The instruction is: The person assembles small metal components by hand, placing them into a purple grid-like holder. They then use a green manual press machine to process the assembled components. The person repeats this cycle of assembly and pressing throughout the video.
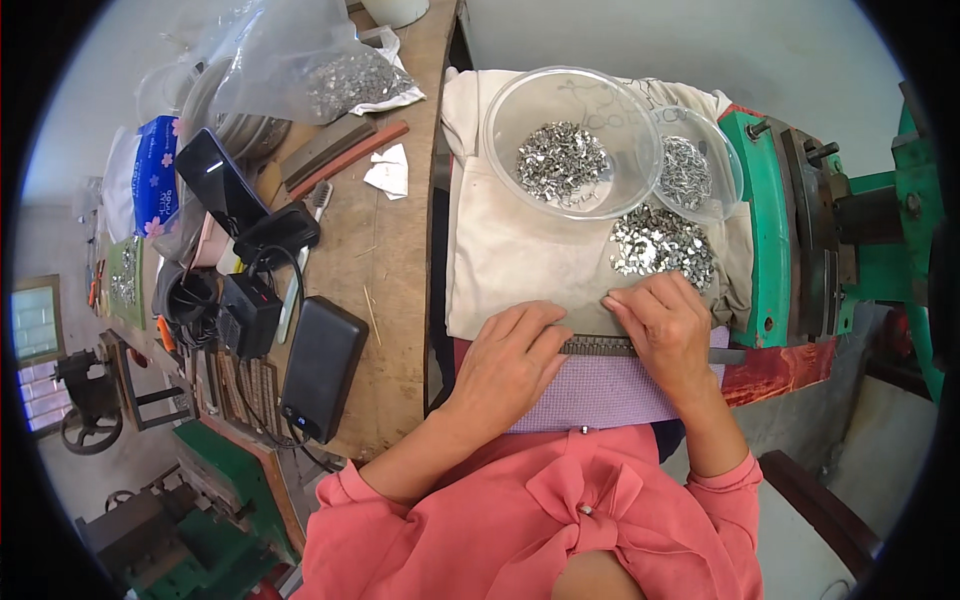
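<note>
At the centre of the frame, the left hand (510, 355) lies flat with fingers (545, 325) stretched, loosely spread, their tips touching the narrow dark metal bar (600, 346). The right hand (665, 325) rests palm-down on the same bar, fingers together and gently curled; nothing is gripped. Just above the right hand, a loose heap of small metal pieces (662, 245) lies on the cream cloth (500, 255). Two clear plastic bowls (570, 140) hold more, upper centre. The wooden bench (385, 260) sits left.
</note>
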Demonstrator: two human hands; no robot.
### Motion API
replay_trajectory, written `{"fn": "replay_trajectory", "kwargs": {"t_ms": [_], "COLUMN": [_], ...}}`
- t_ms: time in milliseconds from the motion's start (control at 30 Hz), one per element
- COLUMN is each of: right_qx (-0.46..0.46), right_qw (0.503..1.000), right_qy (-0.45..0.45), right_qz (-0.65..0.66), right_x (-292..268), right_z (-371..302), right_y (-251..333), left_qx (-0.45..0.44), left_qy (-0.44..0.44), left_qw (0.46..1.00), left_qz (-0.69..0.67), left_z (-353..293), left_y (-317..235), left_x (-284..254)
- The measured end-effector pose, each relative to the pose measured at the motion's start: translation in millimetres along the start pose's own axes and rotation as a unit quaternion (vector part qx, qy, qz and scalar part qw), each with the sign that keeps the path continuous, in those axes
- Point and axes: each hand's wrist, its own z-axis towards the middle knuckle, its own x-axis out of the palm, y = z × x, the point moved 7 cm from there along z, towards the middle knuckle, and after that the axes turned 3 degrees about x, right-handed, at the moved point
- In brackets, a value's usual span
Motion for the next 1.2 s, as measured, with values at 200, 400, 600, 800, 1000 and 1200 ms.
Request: {"fn": "replay_trajectory", "kwargs": {"t_ms": [200,400,600,800,1000,1200], "right_qx": [0.007,0.026,0.047,0.062,0.052,0.134], "right_qw": [1.000,0.999,0.998,0.998,0.998,0.988], "right_qy": [-0.011,-0.020,-0.007,-0.014,-0.022,0.032], "right_qz": [0.006,0.025,0.029,0.008,-0.033,0.074], "right_x": [-3,-10,-8,-10,-12,-4], "right_z": [-5,-3,-6,-6,-9,-8], "right_y": [0,0,-5,-7,-9,-10], "left_qx": [-0.040,-0.052,-0.044,-0.049,-0.057,-0.077], "left_qy": [-0.031,-0.049,-0.073,-0.071,-0.073,-0.068], "left_qw": [0.999,0.997,0.995,0.995,0.994,0.992], "left_qz": [-0.019,-0.036,-0.048,-0.054,-0.065,-0.076], "left_z": [-10,-19,-24,-20,-16,-20], "left_y": [6,11,15,16,18,20], "left_x": [-6,-6,-7,-9,-8,-5]}}
